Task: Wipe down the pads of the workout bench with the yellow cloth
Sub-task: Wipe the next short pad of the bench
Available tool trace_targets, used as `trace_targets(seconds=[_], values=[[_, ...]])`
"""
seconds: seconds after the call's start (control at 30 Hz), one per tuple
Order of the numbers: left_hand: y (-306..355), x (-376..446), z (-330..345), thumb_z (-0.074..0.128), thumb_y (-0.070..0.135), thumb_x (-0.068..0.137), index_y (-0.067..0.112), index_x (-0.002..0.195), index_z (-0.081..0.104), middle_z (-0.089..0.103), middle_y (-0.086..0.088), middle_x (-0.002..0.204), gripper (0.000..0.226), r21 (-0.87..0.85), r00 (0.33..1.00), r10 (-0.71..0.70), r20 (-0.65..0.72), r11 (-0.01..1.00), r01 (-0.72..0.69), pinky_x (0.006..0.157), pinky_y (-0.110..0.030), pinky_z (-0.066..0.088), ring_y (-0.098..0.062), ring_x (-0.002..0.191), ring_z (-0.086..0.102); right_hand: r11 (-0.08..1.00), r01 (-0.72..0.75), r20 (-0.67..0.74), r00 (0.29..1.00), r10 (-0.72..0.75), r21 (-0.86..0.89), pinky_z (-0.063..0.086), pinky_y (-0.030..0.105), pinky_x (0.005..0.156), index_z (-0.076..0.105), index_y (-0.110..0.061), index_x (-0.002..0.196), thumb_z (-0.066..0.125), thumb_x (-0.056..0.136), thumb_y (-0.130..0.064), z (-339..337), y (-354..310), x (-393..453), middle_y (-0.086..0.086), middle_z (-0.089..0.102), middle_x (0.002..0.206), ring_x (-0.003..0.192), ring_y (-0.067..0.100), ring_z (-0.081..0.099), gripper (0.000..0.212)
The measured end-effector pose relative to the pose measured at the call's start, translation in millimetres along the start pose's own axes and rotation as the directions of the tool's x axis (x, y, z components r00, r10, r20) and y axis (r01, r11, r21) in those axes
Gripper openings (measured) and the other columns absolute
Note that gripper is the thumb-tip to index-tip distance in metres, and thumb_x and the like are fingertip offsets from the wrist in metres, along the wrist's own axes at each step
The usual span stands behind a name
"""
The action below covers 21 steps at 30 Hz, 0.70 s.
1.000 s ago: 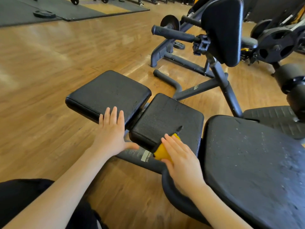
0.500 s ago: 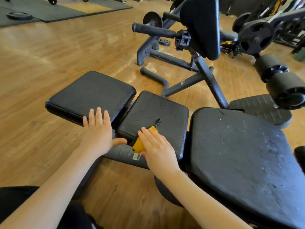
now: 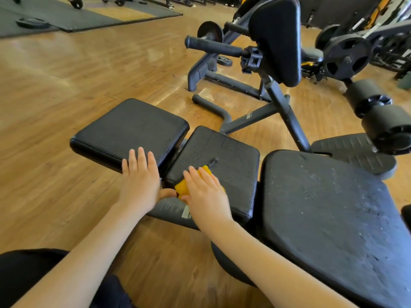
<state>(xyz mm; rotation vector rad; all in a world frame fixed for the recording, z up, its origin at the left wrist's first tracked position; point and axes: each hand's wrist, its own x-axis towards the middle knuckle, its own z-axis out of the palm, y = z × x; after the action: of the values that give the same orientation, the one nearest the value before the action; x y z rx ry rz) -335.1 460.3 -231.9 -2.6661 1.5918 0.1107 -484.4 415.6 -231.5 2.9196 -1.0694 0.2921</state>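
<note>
The right hand (image 3: 205,192) lies flat on the yellow cloth (image 3: 182,189), fingers straight and together, pressing it onto the near left corner of the middle pad (image 3: 224,156). Only the cloth's left edge and a tip past the fingertips show; the rest is hidden under the palm. A small tear marks the middle pad just beyond the cloth. The left hand (image 3: 140,181) rests open on the near right corner of the left pad (image 3: 131,130), fingers straight, its thumb reaching across the gap toward the cloth. The large pad (image 3: 329,210), speckled with pale flecks, sits just right of the middle pad. Below the middle pad runs the bench frame (image 3: 171,208) with a small label. Beyond the middle pad stands another machine with an upright pad (image 3: 278,38) and a handle (image 3: 213,46), on a wooden floor (image 3: 66,85).
</note>
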Motion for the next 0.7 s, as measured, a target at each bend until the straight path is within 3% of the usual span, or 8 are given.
trace_targets(seconds=[0.07,0.1,0.17,0.3,0.4,0.57,0.63,0.7], values=[[0.6,1.1,1.4,0.052,0.064,0.079,0.002,0.146,-0.005,-0.006,-0.023,0.155,0.108,0.013,1.0,-0.011,-0.009,1.0,0.011,0.115,-0.049,0.006,-0.039,0.143,-0.005,0.996,0.062,0.068,0.996,-0.066,0.058,0.01,0.038,0.117,0.023,-0.009,0.145,0.054,0.089,-0.019,2.9,-10.2,12.0,0.008,0.024,0.154,0.143,0.026,0.017,0.065],[0.6,1.7,1.5,0.053,0.057,0.084,0.002,0.147,-0.006,-0.006,-0.023,0.155,0.101,0.021,1.0,-0.01,-0.019,1.0,0.011,0.115,-0.05,0.006,-0.039,0.143,-0.005,0.995,0.081,0.073,0.994,-0.085,0.06,0.007,0.037,0.118,0.019,-0.01,0.146,0.052,0.09,-0.017,3.6,-9.3,12.4,0.007,0.019,0.155,0.144,0.025,0.013,0.065],[-0.9,2.6,1.5,0.052,0.056,0.084,0.004,0.148,-0.005,-0.007,-0.023,0.155,0.1,0.023,1.0,-0.004,-0.021,1.0,0.004,0.116,-0.051,0.007,-0.039,0.143,-0.005,0.994,0.1,0.028,0.994,-0.101,0.047,0.014,0.037,0.116,0.024,-0.016,0.145,0.056,0.089,-0.022,2.4,2.5,4.7,0.003,0.025,0.154,0.143,0.023,0.02,0.065],[-4.8,2.7,-0.5,0.043,0.076,0.069,0.003,0.147,-0.004,-0.005,-0.022,0.155,0.116,-0.011,1.0,0.024,0.015,1.0,-0.023,0.114,-0.049,0.006,-0.039,0.143,-0.004,0.998,0.025,0.103,0.994,-0.031,0.056,0.014,0.034,0.114,0.025,-0.021,0.145,0.052,0.091,-0.032,-2.9,40.9,-31.6,-0.004,0.024,0.153,0.143,0.019,0.02,0.062],[-3.9,1.5,-1.7,0.042,0.077,0.069,0.004,0.147,-0.003,-0.004,-0.021,0.155,0.117,0.008,1.0,0.024,0.004,1.0,-0.024,0.114,-0.049,0.007,-0.039,0.143,-0.003,0.993,-0.118,0.019,0.993,0.117,0.023,0.029,0.039,0.108,0.042,-0.02,0.137,0.056,0.084,-0.037,-4.4,62.9,-58.3,-0.003,0.044,0.143,0.134,0.019,0.038,0.058],[-2.4,2.1,-2.7,0.041,0.078,0.067,0.003,0.147,-0.004,-0.004,-0.023,0.155,0.119,0.038,1.0,0.022,0.016,0.999,-0.022,0.114,-0.05,0.009,-0.04,0.142,-0.002,0.993,-0.1,0.025,0.995,0.101,-0.065,0.046,0.039,0.096,0.059,-0.016,0.122,0.078,0.068,-0.036,4.4,33.4,-32.7,0.0,0.061,0.127,0.118,0.022,0.057,0.061],[-4.6,2.6,-0.9,0.05,0.073,0.069,0.002,0.146,-0.006,-0.006,-0.023,0.155,0.119,0.059,0.999,0.032,0.03,0.998,-0.033,0.114,-0.05,0.007,-0.041,0.142,-0.004,0.998,-0.044,0.04,0.998,0.046,-0.037,0.038,0.038,0.104,0.049,-0.013,0.132,0.071,0.077,-0.035,0.6,15.4,-15.1,0.004,0.052,0.137,0.128,0.024,0.047,0.063],[-5.3,2.7,0.4,0.06,0.058,0.078,0.004,0.146,-0.009,-0.01,-0.022,0.154,0.111,0.068,0.999,0.028,0.036,0.997,-0.03,0.114,-0.051,0.006,-0.04,0.142,-0.007,0.999,0.016,0.065,0.998,-0.019,0.043,0.015,0.039,0.116,0.022,-0.01,0.145,0.048,0.094,-0.029,3.4,-1.3,3.1,0.007,0.024,0.154,0.143,0.026,0.018,0.06]])
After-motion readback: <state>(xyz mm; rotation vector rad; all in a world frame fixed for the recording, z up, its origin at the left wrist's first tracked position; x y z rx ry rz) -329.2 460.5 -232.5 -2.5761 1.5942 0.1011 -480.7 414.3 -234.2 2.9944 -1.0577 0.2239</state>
